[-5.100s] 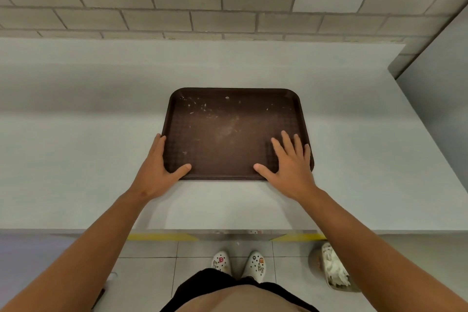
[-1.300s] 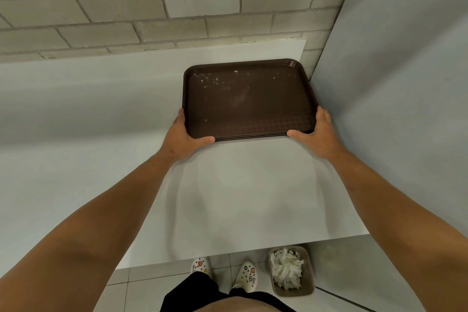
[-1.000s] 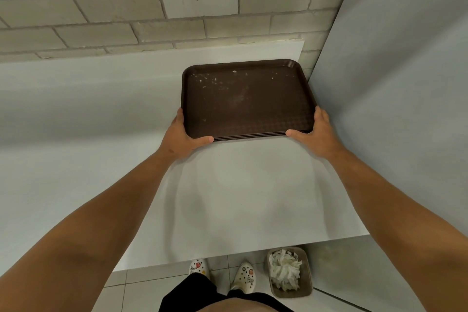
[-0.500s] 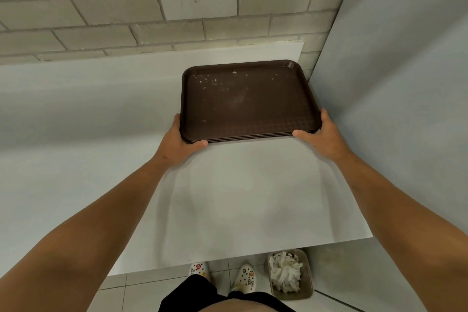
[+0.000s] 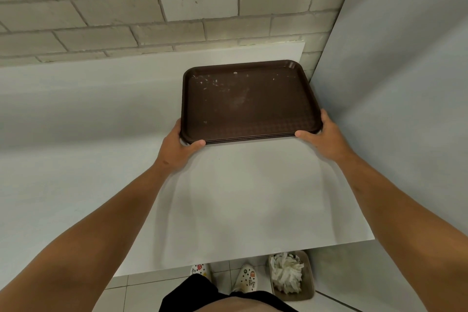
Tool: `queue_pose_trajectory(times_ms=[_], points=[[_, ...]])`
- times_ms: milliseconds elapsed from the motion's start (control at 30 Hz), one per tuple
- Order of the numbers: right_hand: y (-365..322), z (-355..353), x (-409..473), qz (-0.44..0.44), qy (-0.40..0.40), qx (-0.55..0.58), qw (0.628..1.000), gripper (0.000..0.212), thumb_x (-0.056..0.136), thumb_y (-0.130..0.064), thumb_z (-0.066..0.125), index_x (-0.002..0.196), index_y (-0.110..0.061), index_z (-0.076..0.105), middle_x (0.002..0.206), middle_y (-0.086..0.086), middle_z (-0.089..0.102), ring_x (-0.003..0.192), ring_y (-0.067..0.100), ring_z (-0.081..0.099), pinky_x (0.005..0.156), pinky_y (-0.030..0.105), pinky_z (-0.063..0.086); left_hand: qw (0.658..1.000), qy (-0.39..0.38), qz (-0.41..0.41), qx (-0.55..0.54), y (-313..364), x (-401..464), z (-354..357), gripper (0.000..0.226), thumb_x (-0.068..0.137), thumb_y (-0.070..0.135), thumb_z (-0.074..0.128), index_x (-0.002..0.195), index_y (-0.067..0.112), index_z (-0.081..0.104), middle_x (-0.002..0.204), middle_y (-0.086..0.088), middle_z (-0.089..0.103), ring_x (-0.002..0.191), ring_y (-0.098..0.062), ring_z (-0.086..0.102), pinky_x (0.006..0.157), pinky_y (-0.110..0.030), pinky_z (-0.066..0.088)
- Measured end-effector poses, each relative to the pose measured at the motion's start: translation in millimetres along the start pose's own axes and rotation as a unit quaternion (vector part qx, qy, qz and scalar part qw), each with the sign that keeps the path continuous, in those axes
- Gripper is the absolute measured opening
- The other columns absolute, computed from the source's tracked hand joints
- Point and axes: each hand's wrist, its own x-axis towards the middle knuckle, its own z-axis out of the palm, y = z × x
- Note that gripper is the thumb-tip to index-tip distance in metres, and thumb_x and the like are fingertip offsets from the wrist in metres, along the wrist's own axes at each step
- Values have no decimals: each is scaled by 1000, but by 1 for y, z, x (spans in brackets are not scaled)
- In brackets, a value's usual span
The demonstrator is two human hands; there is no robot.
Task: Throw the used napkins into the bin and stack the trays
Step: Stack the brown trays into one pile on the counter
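Gripping the near corners of a stack of brown trays, both hands work at the far right end of a white counter. Left hand wraps the near-left corner, thumb on the front rim, fingers curled along the side out of sight. Right hand holds the near-right corner the same way, thumb lying along the front edge. Layered rims show along the stack's front edge; exact count cannot be told. Top tray carries pale crumbs and smears, mostly toward its far-left part. Whether the stack rests on the counter or is slightly lifted cannot be told. Stack sits near the corner where the brick wall meets a grey side panel. Below the counter's near edge, on the tiled floor, a small tan bin holds crumpled white napkins. Just left of the bin, 2 white decorated shoes.
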Motion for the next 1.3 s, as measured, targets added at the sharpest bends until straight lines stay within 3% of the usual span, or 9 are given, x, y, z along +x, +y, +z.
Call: queue_pose_trajectory(times_ms=[67, 167, 267, 367, 467, 600, 833, 1300], points=[[-4, 3, -2, -25, 12, -31, 999, 101, 67, -56, 86, 149, -28, 35, 144, -4, 51, 130, 17, 52, 110, 42, 46, 1000, -4, 8, 12, 0, 1, -1, 82, 80, 51, 78, 148, 34, 34, 136, 19, 51, 121, -9, 53, 101, -29, 47], [-7, 14, -10, -93, 72, -199, 973, 90, 80, -49, 80, 154, -22, 35, 158, 8, 32, 146, 30, 30, 120, 47, 31, 992, 14, 62, 107, 1, 2, 2, 87, 81, 48, 78, 152, 28, 30, 149, 3, 43, 133, -20, 45, 112, -41, 43], [-12, 33, -15, -249, 108, -264, 926, 47, 85, -31, 78, 130, -17, 67, 136, 11, 58, 127, 36, 48, 109, 49, 41, 962, 45, 148, 224, 6, 0, 10, 67, 86, 37, 77, 145, 19, 51, 145, -10, 50, 133, -30, 46, 112, -47, 42], [-17, 49, -16, -271, 80, -280, 918, 27, 89, -24, 75, 116, -19, 76, 114, 3, 67, 108, 30, 58, 97, 42, 44, 946, 46, 208, 243, 9, 0, 20, 39, 85, 22, 80, 122, 12, 71, 115, -10, 67, 106, -30, 60, 94, -44, 53], [-20, 56, -15, -241, 65, -278, 928, 23, 94, -21, 69, 116, -19, 76, 110, 3, 68, 104, 29, 58, 92, 42, 44, 943, 43, 213, 251, 11, 0, 24, 29, 86, 15, 78, 115, 11, 76, 101, -8, 71, 91, -28, 62, 81, -41, 56], [-23, 58, -16, -224, 67, -276, 932, 21, 96, -20, 66, 114, -18, 77, 110, 4, 68, 102, 28, 57, 88, 42, 43, 946, 34, 204, 249, 13, 1, 23, 27, 85, 13, 78, 112, 11, 77, 96, -7, 72, 86, -28, 63, 76, -35, 54], [-26, 56, -15, -206, 56, -283, 935, 22, 97, -22, 65, 116, -19, 76, 113, 2, 66, 105, 26, 55, 85, 32, 34, 952, 27, 185, 244, 17, 1, 22, 27, 88, 16, 76, 115, 12, 76, 99, -7, 71, 90, -26, 61, 78, -28, 46], [-30, 54, -17, -193, 44, -288, 937, 23, 98, -24, 64, 117, -20, 75, 114, 2, 67, 106, 26, 56, 85, 31, 33, 953, 28, 173, 245, 18, 0, 22, 26, 90, 18, 73, 116, 14, 76, 103, -7, 72, 93, -26, 61, 81, -26, 44]])
